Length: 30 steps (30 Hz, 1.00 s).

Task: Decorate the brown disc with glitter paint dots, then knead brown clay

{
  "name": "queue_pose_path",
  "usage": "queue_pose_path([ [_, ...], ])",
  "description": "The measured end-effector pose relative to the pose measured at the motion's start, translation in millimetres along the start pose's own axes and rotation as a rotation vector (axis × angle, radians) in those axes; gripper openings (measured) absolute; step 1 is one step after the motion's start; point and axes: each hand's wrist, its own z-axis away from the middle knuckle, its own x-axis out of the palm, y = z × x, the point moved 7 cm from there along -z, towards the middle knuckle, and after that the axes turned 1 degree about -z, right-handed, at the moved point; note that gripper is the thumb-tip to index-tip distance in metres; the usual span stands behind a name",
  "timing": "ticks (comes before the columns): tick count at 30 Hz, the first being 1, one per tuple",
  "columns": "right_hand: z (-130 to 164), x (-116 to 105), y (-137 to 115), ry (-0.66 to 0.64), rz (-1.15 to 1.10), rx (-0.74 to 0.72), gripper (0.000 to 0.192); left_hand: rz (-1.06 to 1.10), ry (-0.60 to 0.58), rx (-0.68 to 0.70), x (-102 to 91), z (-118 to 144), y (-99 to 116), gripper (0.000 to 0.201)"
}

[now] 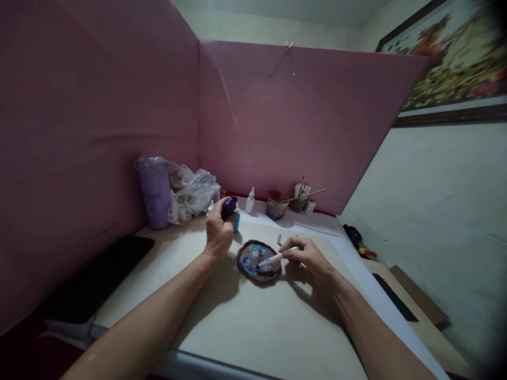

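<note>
My left hand [219,232] is closed around a small dark purple bottle [229,207], raised above the table to the left of a brown dish. A blue bottle [236,222] shows partly behind that hand. In my right hand [307,255] is a white marker [273,259], pinched between the fingers and slanting down to the left. Its tip reaches the face of the brown dish [240,264], which has a wavy rim and carries blue and purple glittery patches. A small white piece with a blue end [279,239] stands just beyond the dish.
At the back are a white dropper bottle [250,201], a jar of murky liquid [276,207] with a brush across it, and a holder [300,203] with brushes. A purple tumbler [153,192] and crumpled plastic bag [192,195] stand left, near a black flat panel [99,274]. Pink boards [301,126] enclose the table.
</note>
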Motion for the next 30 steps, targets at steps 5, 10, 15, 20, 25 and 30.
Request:
queue_pose_path([
  [5,0,0,3,-0.001,-0.007,0.016,0.008,0.006,-0.002,0.003,0.0,0,1,0.036],
  [10,0,0,4,-0.018,-0.029,0.027,0.008,0.004,-0.002,-0.009,0.6,0,-1,0.037],
  [15,0,1,1,-0.009,-0.03,0.0,0.008,0.0,0.002,-0.006,0.7,0,-2,0.038],
  [20,-1,1,5,-0.013,-0.078,0.031,0.011,-0.001,0.003,-0.001,0.2,0,-1,0.037],
  [25,1,8,4,-0.031,-0.035,0.046,0.012,-0.004,-0.001,0.0,0.6,1,-1,0.036],
  [30,4,13,-3,-0.015,0.003,0.024,0.012,-0.003,-0.002,0.004,1.0,0,-1,0.036],
])
